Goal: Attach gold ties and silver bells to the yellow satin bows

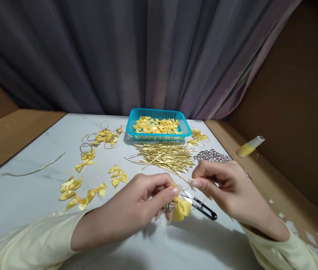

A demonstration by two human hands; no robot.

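My left hand (142, 202) pinches a yellow satin bow (181, 208) with a small silver bell under it, just above the white table (21, 198). My right hand (226, 191) is closed in a pinch on a thin gold wire tie (187, 185) that runs to the bow. Black thread snips (200, 205) lie on the table right under the two hands.
A pile of gold wire ties (167, 155) lies ahead, behind it a blue basket (159, 113) of yellow bows. Loose bows (74, 189) and bows with rings (105, 137) sit to the left, silver bells (212, 155) and a yellow thread spool (249, 147) to the right.
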